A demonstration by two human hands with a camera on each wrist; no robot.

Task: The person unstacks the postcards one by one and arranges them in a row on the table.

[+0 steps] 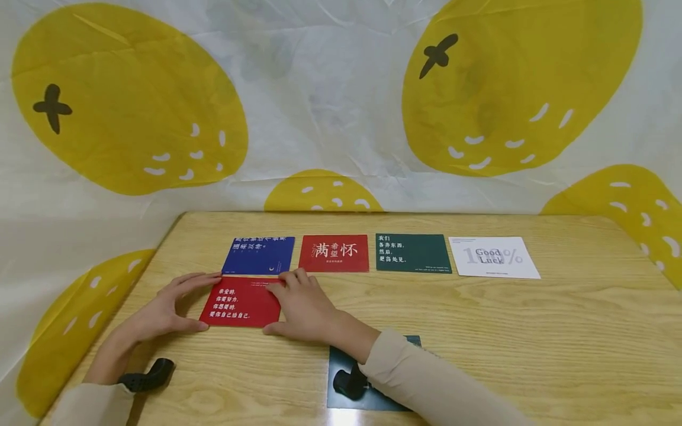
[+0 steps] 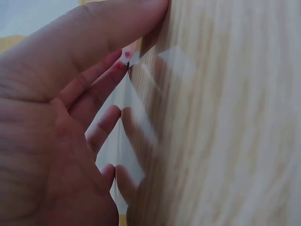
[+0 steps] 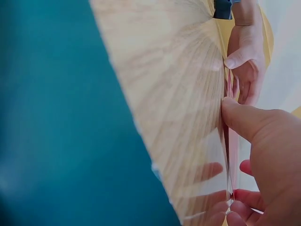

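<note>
A red card (image 1: 241,303) with white writing lies on the wooden table, just below a blue card (image 1: 258,255). My left hand (image 1: 167,307) holds its left side, fingertips at the upper left corner and thumb at the lower left one. My right hand (image 1: 306,305) grips the right side, its fingers over the upper right corner and its thumb by the lower right. The left wrist view shows my left thumb (image 2: 94,42) and fingertips down at the tabletop. In the right wrist view the red card (image 3: 233,141) appears edge-on between both hands.
Right of the blue card, in a row, lie a red card (image 1: 334,253), a dark green card (image 1: 413,253) and a white "Good Luck" card (image 1: 494,257). A dark teal card (image 1: 341,399) lies under my right forearm, partly hidden. A lemon-patterned cloth (image 1: 319,89) hangs behind the table (image 1: 533,343).
</note>
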